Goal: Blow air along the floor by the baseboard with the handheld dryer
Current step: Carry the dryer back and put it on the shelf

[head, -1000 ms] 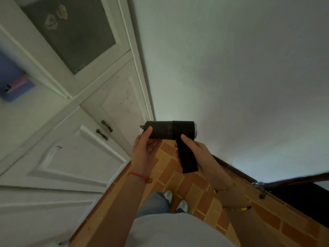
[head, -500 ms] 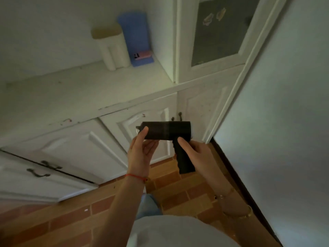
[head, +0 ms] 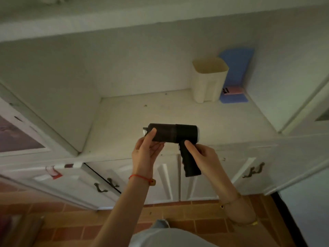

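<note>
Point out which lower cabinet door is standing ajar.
The lower door left of the hands, with the dark curved handle: a black gap shows along its right edge, while the door under the dryer sits flush.

no text can be read anywhere. a pink label [head: 233,90] on the blue box [head: 236,68] carries dark marks, too blurred and small to make out. the dryer [head: 173,133] shows no brand or lettering, and a red-and-white sticker [head: 54,172] on a cabinet door is illegible.
</note>
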